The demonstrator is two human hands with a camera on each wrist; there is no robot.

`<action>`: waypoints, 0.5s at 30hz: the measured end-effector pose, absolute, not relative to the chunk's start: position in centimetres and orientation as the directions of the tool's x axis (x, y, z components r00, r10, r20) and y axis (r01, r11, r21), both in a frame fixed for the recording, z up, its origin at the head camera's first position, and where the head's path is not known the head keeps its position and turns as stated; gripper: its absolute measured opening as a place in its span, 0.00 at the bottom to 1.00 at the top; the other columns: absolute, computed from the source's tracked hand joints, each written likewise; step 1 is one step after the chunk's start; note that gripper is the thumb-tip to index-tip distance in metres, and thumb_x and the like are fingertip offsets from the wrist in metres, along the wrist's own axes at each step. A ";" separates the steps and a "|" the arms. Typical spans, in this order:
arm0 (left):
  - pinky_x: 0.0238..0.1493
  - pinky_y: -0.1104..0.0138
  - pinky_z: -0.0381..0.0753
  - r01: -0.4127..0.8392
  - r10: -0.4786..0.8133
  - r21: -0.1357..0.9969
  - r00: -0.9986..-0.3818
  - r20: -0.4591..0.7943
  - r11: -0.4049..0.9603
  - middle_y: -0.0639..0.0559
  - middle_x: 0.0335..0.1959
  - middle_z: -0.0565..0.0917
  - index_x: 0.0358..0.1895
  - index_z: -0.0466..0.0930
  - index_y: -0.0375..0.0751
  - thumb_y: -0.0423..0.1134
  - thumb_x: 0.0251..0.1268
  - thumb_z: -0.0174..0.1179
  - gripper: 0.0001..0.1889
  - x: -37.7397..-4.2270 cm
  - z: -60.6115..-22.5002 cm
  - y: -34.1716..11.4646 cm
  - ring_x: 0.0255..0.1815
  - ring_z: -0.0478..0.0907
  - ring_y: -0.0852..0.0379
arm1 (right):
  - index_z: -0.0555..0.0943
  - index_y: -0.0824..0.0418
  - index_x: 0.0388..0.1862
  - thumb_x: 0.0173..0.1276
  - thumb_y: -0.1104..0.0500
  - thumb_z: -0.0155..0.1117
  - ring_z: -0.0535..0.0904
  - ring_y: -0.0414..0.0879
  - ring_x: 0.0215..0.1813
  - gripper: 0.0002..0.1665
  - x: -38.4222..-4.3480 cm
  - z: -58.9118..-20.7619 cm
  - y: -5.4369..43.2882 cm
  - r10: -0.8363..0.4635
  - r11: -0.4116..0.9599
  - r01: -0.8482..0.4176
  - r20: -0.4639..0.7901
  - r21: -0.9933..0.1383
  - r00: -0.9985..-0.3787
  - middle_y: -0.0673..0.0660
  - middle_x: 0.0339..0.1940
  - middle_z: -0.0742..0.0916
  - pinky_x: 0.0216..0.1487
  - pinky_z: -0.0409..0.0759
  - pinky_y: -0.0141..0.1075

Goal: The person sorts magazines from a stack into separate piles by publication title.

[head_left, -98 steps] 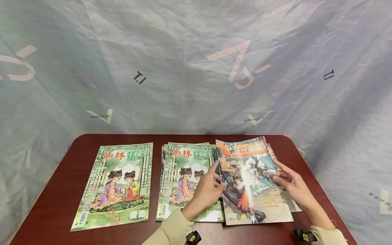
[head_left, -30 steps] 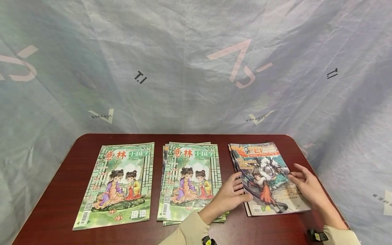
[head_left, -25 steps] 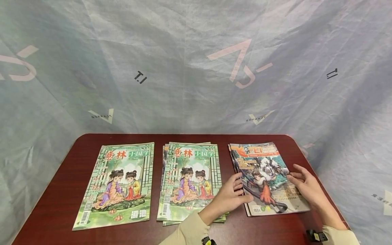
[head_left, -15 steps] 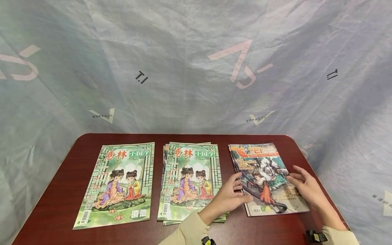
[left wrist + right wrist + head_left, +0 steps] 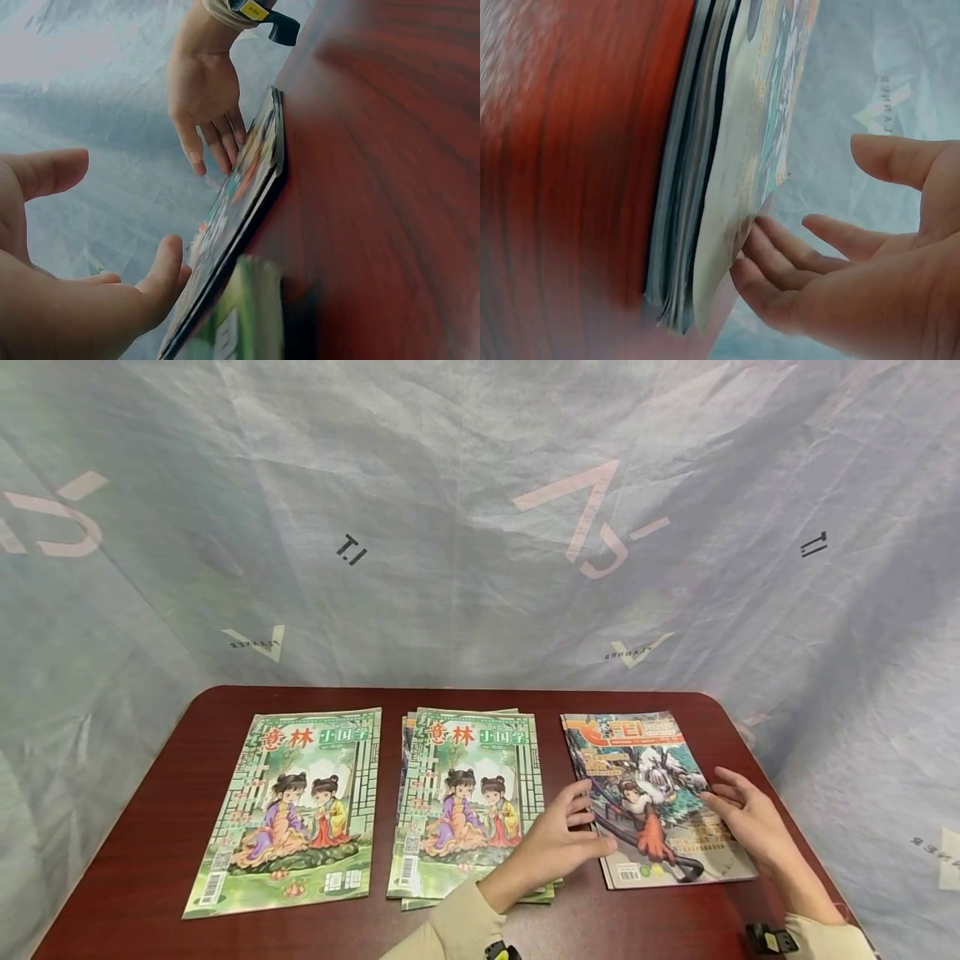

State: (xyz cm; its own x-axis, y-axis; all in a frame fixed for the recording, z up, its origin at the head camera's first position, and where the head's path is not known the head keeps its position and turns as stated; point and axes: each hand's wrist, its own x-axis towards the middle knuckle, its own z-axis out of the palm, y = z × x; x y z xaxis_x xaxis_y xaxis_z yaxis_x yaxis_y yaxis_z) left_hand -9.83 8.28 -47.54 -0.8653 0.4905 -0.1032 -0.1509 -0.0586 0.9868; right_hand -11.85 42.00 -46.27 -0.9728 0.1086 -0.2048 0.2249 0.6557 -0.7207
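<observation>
A stack of magazines with a "FEI" comic cover (image 5: 652,810) lies on the right of the dark red table. My left hand (image 5: 551,843) stands at its left edge, fingers loosely bent and thumb spread over the lower left of the cover. On the other side, my right hand (image 5: 753,827) has its fingers at the stack's right edge. In the right wrist view, those fingertips (image 5: 754,232) meet the side of the top magazine (image 5: 727,172), and several magazines show beneath it. Neither hand grips anything.
A green magazine (image 5: 292,818) lies alone at the left of the table (image 5: 150,860). A second stack, topped by a matching green magazine (image 5: 465,802), sits in the middle with edges sticking out. A grey printed curtain (image 5: 450,568) surrounds the table.
The FEI magazine, earlier held tilted between both hands beside the middle stack, has moved right and lies flat on the right stack. Over the last second the hands have hardly moved.
</observation>
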 end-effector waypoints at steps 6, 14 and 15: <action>0.70 0.56 0.84 -0.114 0.475 0.992 -0.876 -0.078 -0.049 0.32 0.81 0.71 0.88 0.63 0.42 0.35 0.69 0.76 0.46 -10.1 -46.7 6.6 0.74 0.79 0.35 | 0.51 0.76 0.89 0.90 0.55 0.59 0.66 0.83 0.79 0.45 -11.7 -46.1 40.9 0.150 0.681 0.202 -0.136 -0.704 -0.979 0.87 0.80 0.66 0.42 0.68 0.14; 0.74 0.51 0.82 -0.053 0.431 0.998 -0.902 -0.037 -0.027 0.33 0.80 0.72 0.88 0.63 0.45 0.36 0.73 0.74 0.44 -10.5 -45.7 3.6 0.74 0.78 0.33 | 0.61 0.72 0.88 0.87 0.59 0.64 0.71 0.80 0.77 0.40 -11.4 -45.8 37.6 0.173 0.711 0.112 0.019 -0.694 -0.985 0.82 0.77 0.74 0.60 0.85 0.45; 0.73 0.49 0.82 -0.043 0.426 0.999 -0.904 -0.028 -0.026 0.32 0.80 0.72 0.88 0.63 0.45 0.36 0.74 0.73 0.43 -10.6 -45.6 3.1 0.75 0.77 0.32 | 0.62 0.72 0.88 0.87 0.59 0.65 0.71 0.80 0.78 0.40 -11.4 -45.6 37.2 0.173 0.708 0.103 0.031 -0.699 -0.984 0.81 0.77 0.75 0.60 0.85 0.41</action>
